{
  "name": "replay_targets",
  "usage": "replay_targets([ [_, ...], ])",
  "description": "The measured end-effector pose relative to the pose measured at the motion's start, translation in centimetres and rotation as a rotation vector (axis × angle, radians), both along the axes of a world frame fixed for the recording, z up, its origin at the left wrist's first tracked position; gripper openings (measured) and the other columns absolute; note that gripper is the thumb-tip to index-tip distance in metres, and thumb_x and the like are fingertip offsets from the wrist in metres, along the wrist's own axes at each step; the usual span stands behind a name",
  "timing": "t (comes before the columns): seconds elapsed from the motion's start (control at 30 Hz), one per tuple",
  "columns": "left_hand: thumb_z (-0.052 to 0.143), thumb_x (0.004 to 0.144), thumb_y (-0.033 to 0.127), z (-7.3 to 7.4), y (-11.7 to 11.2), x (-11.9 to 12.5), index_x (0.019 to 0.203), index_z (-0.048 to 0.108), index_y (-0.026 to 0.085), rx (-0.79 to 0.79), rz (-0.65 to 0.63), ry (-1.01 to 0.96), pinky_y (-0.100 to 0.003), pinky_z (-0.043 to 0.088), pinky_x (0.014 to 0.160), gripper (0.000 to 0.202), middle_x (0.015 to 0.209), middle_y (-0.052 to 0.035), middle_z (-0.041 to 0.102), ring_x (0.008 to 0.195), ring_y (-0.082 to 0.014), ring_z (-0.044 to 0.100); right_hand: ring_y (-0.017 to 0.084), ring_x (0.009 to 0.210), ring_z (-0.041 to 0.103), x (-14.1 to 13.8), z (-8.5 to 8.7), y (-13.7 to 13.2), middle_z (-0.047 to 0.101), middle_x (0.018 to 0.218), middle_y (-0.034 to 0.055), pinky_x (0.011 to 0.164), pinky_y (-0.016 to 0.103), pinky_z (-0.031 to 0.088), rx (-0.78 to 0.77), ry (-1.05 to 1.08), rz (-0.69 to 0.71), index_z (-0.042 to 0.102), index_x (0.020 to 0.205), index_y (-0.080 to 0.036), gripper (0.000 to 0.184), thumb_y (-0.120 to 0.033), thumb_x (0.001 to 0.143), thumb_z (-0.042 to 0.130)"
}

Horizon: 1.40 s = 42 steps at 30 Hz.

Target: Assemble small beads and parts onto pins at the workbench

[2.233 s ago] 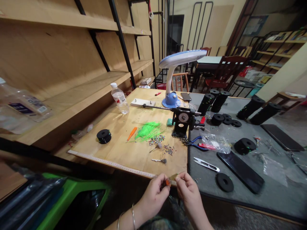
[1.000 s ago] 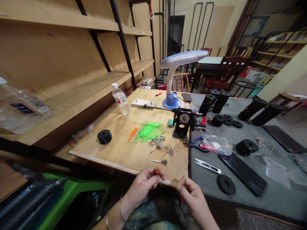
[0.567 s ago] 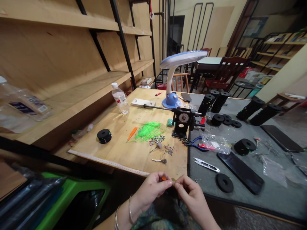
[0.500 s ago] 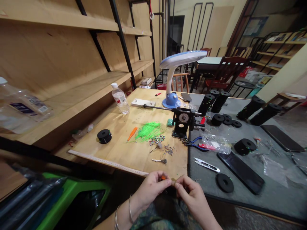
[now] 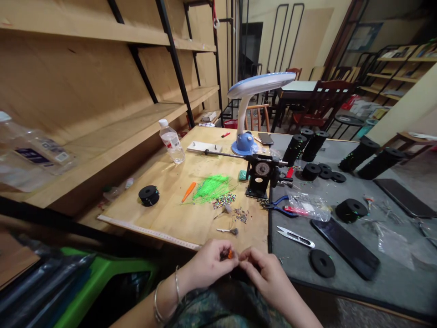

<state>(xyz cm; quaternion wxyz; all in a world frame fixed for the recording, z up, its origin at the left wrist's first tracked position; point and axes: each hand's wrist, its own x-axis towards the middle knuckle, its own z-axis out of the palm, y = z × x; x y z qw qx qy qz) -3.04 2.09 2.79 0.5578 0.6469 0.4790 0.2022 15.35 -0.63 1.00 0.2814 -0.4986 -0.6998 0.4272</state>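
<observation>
Close together in front of the table's near edge, both hands have their fingers pinched. My left hand (image 5: 211, 262), with two bangles at its wrist, is closed around a small orange thing (image 5: 230, 254) that shows between the fingers; its kind is hard to tell. The fingertips of my right hand (image 5: 261, 269) meet beside it, and whatever they pinch is too small to make out. Just beyond the hands lie a small dark-tufted piece (image 5: 232, 231), thin metal bits (image 5: 241, 215), coloured beads (image 5: 224, 200) and a heap of bright green strands (image 5: 213, 187).
An orange tool (image 5: 188, 192) and a black foam spool (image 5: 149, 195) lie to the left. A black winding machine (image 5: 260, 180) stands mid-table before a lamp (image 5: 243, 143). Thread snips (image 5: 295, 237), pliers (image 5: 282, 206), a phone (image 5: 346, 248) and a foam disc (image 5: 322, 263) are on the grey mat.
Both hands have shifted slightly left, the left one turning so that more of its curled fingers and the orange thing show. The things on the table have stayed put.
</observation>
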Motion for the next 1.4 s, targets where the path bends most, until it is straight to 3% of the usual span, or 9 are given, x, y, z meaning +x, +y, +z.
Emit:
replay_targets([
  [0.23,0.053,0.078,0.023,0.1,0.8,-1.7,0.073,0.062,0.015,0.196,-0.030,0.212,-0.022,0.033,0.053,0.013,0.060,0.0029,0.053,0.055,-0.0117,0.045,0.013,0.051,0.049,0.0,-1.3,-0.4,0.053,0.057,-0.0025,0.053,0.022,0.032,0.108,-0.088,-0.021,0.056,0.070,-0.020,0.019,-0.023,0.087,0.048],
  [0.4,0.046,0.086,0.026,-1.0,3.2,-5.4,0.085,0.060,0.018,0.645,0.241,0.560,-0.030,0.042,0.070,0.016,0.082,-0.0060,0.065,0.076,-0.0209,0.058,0.011,0.048,0.039,-0.1,-2.1,0.1,0.043,0.053,-0.0055,0.048,0.022,0.030,-0.108,0.263,-0.320,0.051,0.065,-0.019,0.035,-0.050,0.081,0.057],
  [0.53,0.047,0.088,0.032,-2.2,4.8,-7.7,0.091,0.060,0.019,0.811,0.327,0.740,-0.037,0.044,0.075,0.018,0.089,-0.0091,0.067,0.085,-0.0257,0.060,0.006,0.039,0.023,-0.2,-2.6,0.2,0.030,0.043,-0.0123,0.040,0.019,0.018,-0.341,0.522,-0.389,0.048,0.067,-0.020,0.047,-0.065,0.070,0.063],
  [0.73,0.057,0.085,0.033,-1.0,2.9,-4.9,0.104,0.061,0.018,1.058,0.367,0.747,-0.053,0.028,0.101,0.025,0.114,-0.0133,0.064,0.114,-0.0331,0.048,0.005,0.037,0.023,-0.2,-3.1,0.1,0.034,0.040,-0.0123,0.040,0.019,0.013,-0.374,0.577,-0.442,0.048,0.068,-0.019,0.048,-0.064,0.069,0.065],
  [0.87,0.051,0.085,0.015,-1.1,1.7,-0.8,0.097,0.063,0.018,0.933,0.102,0.598,-0.040,0.041,0.089,0.017,0.108,-0.0104,0.062,0.103,-0.0259,0.051,0.005,0.037,0.022,-0.4,-3.2,-0.1,0.033,0.039,-0.0125,0.041,0.019,0.013,-0.375,0.627,-0.445,0.049,0.068,-0.019,0.047,-0.063,0.070,0.066],
  [1.03,0.043,0.084,0.008,-2.2,2.5,1.3,0.083,0.061,0.018,0.798,0.090,0.620,-0.039,0.044,0.077,0.020,0.089,-0.0090,0.061,0.089,-0.0257,0.052,0.006,0.037,0.022,-0.2,-3.6,-0.6,0.032,0.039,-0.0123,0.041,0.020,0.013,-0.377,0.643,-0.452,0.050,0.068,-0.019,0.048,-0.064,0.070,0.065],
  [1.17,0.044,0.086,0.015,-1.9,2.1,0.7,0.078,0.056,0.019,0.641,0.160,0.351,-0.036,0.043,0.073,0.015,0.080,-0.0057,0.058,0.081,-0.0232,0.053,0.006,0.037,0.022,-0.2,-3.7,-1.0,0.033,0.039,-0.0123,0.041,0.020,0.013,-0.367,0.666,-0.450,0.050,0.068,-0.019,0.048,-0.064,0.071,0.065],
  [1.3,0.054,0.085,0.028,-2.0,0.4,0.6,0.079,0.053,0.019,0.256,0.308,-0.062,-0.027,0.043,0.064,0.011,0.072,-0.0006,0.055,0.067,-0.0161,0.054,0.005,0.037,0.022,-0.7,-3.1,-1.2,0.033,0.039,-0.0125,0.042,0.019,0.014,-0.383,0.686,-0.457,0.051,0.069,-0.019,0.048,-0.064,0.071,0.065],
  [1.4,0.066,0.077,0.036,-2.7,-0.6,1.3,0.085,0.055,0.016,-0.039,0.378,-0.328,-0.023,0.043,0.057,0.024,0.071,0.0019,0.055,0.059,-0.0111,0.051,0.005,0.038,0.024,-1.1,-2.7,-1.2,0.035,0.039,-0.0118,0.042,0.019,0.016,-0.369,0.667,-0.453,0.051,0.068,-0.018,0.048,-0.064,0.071,0.065],
])
